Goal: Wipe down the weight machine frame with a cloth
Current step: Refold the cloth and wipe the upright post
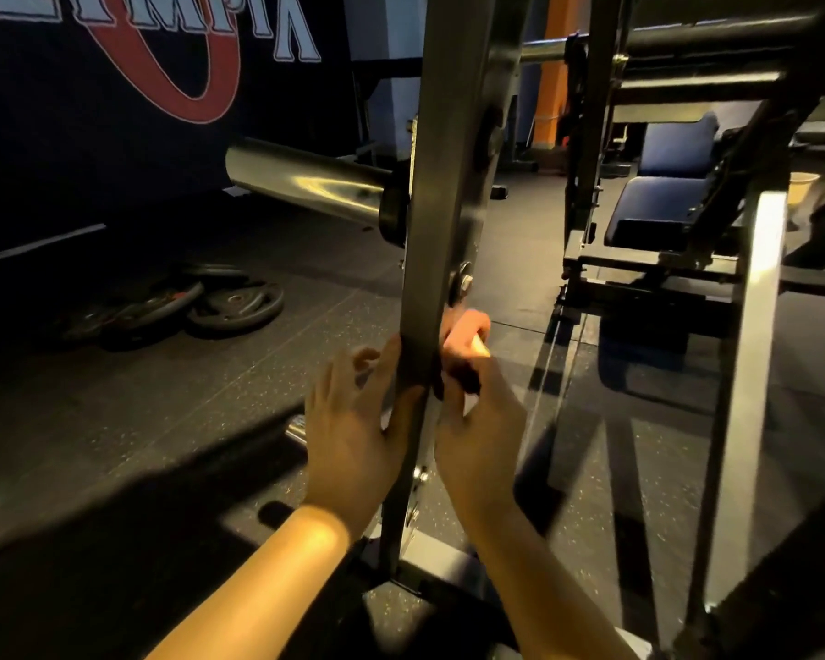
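Head view: left hand [353, 421] fingers relaxed against dark upright steel frame post [429, 278]; right hand [472, 412] gripping pale cloth [470, 402]. Best pressed flat, drawn downward.

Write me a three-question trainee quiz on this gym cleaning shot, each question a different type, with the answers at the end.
1. True or false: both hands are on the same upright post of the machine frame.
2. Multiple choice: where do the weight plates lie? A) on the chrome sleeve B) on the floor left of the post C) on the padded bench
3. Fill in: the left hand touches the post's ___ side, the right hand the opposite one.

Key: 1 true; 2 B; 3 left. The cloth cannot be clearly made out; only a pale scrap shows at the right hand.
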Available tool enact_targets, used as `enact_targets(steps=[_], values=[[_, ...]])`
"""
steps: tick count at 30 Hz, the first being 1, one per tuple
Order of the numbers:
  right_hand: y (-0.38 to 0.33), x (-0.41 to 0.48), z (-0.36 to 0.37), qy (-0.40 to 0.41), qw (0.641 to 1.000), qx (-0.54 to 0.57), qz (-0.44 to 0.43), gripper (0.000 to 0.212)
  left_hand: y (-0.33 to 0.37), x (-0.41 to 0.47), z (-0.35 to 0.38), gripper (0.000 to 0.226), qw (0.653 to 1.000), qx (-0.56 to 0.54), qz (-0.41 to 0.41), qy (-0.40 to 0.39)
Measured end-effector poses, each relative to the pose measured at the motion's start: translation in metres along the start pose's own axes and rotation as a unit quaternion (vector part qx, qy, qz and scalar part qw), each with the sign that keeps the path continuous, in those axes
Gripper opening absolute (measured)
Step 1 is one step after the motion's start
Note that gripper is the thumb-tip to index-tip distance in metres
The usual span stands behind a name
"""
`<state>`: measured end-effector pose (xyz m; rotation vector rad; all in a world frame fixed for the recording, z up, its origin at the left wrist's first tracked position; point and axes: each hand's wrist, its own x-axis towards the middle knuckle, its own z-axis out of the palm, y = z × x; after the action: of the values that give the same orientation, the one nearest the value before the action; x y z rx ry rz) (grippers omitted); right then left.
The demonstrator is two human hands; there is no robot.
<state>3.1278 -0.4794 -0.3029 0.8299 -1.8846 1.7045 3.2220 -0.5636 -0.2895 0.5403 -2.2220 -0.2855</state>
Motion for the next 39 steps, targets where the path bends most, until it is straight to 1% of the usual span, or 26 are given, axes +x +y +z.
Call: enact_targets(steps=[1,2,4,6,7,8,9,10,11,12,14,16,17,19,20,21,23,24,25,27,29,31,33,35,37,39], values=[[0.017,-0.024,0.003,-0.041,0.999,-0.003,0.021,0.007,-0.001,-0.003,0.005,0.056,1.000,0.030,0.002,0.003],[0.035,-0.046,0.005,-0.088,0.995,-0.012,0.044,0.013,-0.003,-0.007,0.011,0.056,0.999,0.044,-0.002,0.002],[0.057,-0.077,0.006,-0.180,0.977,-0.062,0.091,0.020,-0.009,-0.013,0.019,0.058,0.999,0.035,-0.015,-0.004],[0.053,-0.068,0.003,-0.224,0.963,-0.067,0.132,0.020,-0.015,-0.016,0.022,0.054,1.000,0.015,-0.020,-0.015],[0.042,-0.052,0.000,-0.207,0.967,-0.055,0.138,0.018,-0.017,-0.017,0.022,0.052,1.000,0.001,-0.020,-0.024],[0.027,-0.031,-0.003,-0.164,0.978,-0.040,0.126,0.015,-0.017,-0.016,0.023,0.049,0.999,-0.019,-0.016,-0.030],[0.011,-0.008,-0.007,-0.096,0.991,-0.026,0.091,0.010,-0.017,-0.016,0.023,0.046,0.998,-0.048,-0.015,-0.027],[-0.002,0.011,-0.010,-0.025,0.999,-0.018,0.033,0.007,-0.016,-0.016,0.024,0.043,0.996,-0.081,-0.020,-0.018],[-0.009,0.021,-0.009,0.026,1.000,-0.012,-0.008,0.010,-0.015,-0.017,0.026,0.040,0.993,-0.112,-0.031,-0.012],[-0.011,0.023,-0.005,0.050,0.998,-0.009,-0.024,0.012,-0.015,-0.018,0.029,0.038,0.990,-0.135,-0.041,-0.007],[0.006,-0.003,0.010,0.034,0.999,-0.005,0.012,0.006,-0.016,-0.021,0.037,0.036,0.986,-0.157,-0.050,0.009],[0.034,-0.047,0.018,-0.044,0.994,-0.019,0.101,0.031,-0.018,-0.024,0.044,0.037,0.983,-0.176,-0.054,0.022],[0.049,-0.066,0.019,-0.096,0.986,-0.036,0.132,0.036,-0.020,-0.025,0.046,0.038,0.981,-0.183,-0.052,0.028],[0.059,-0.075,0.013,-0.176,0.971,-0.067,0.147,0.034,-0.022,-0.026,0.049,0.038,0.981,-0.187,-0.042,0.039],[0.055,-0.068,0.009,-0.193,0.969,-0.079,0.135,0.031,-0.023,-0.027,0.051,0.038,0.980,-0.189,-0.040,0.042],[0.046,-0.053,0.005,-0.183,0.973,-0.077,0.119,0.026,-0.023,-0.028,0.051,0.039,0.980,-0.193,-0.039,0.043],[0.019,-0.014,-0.004,-0.075,0.994,-0.059,0.046,0.004,-0.022,-0.030,0.053,0.042,0.976,-0.209,-0.048,0.039],[0.007,0.003,-0.005,-0.009,0.999,-0.051,0.003,0.008,-0.021,-0.032,0.054,0.044,0.974,-0.216,-0.058,0.037],[-0.001,0.014,-0.005,0.035,0.998,-0.039,-0.033,0.014,-0.020,-0.033,0.054,0.045,0.972,-0.222,-0.068,0.036],[0.000,0.013,0.004,0.063,0.996,-0.019,-0.065,0.015,-0.019,-0.034,0.055,0.045,0.968,-0.238,-0.073,0.035],[0.025,-0.018,0.016,0.029,0.999,-0.012,-0.024,0.007,-0.022,-0.033,0.055,0.039,0.966,-0.247,-0.064,0.032],[0.061,-0.060,0.021,-0.068,0.995,-0.037,0.071,0.015,-0.027,-0.033,0.055,0.044,0.965,-0.254,-0.060,0.024],[0.083,-0.091,0.016,-0.166,0.978,-0.062,0.108,0.022,-0.030,-0.035,0.056,0.052,0.964,-0.260,-0.064,0.000],[0.079,-0.092,0.007,-0.215,0.968,-0.039,0.127,0.025,-0.034,-0.041,0.060,0.055,0.969,-0.236,-0.075,-0.009],[0.060,-0.067,0.000,-0.188,0.974,-0.010,0.124,0.014,-0.040,-0.048,0.064,0.053,0.976,-0.202,-0.082,-0.008],[0.037,-0.029,-0.005,-0.082,0.995,0.004,0.061,0.002,-0.045,-0.053,0.066,0.051,0.979,-0.186,-0.083,-0.016]])
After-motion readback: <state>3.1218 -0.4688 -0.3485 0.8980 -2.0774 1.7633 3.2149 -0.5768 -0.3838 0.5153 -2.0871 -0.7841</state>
